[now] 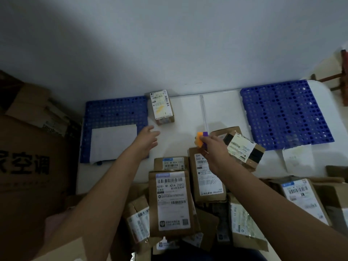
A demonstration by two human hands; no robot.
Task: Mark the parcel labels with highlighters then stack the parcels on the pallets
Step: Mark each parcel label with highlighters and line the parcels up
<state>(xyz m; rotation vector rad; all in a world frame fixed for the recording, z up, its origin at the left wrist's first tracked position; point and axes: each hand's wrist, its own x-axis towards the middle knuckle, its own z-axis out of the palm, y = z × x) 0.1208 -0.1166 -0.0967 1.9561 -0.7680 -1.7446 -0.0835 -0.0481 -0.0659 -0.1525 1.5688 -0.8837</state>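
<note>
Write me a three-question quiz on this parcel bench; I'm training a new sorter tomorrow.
1. True or false: the small parcel by the left pallet already bears a yellow mark.
2. Which hand holds the highlighters? A) left hand B) right hand
3. What lies on the left pallet?

Key: 1 true; 2 B; 3 a white sheet.

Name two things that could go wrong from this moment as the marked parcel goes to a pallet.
The marked parcel lies beside the left pallet, not on it; the open left hand might leave it there. The right hand has its grip on orange and purple highlighters above the unmarked parcels, so one could slip into the pile.
</note>
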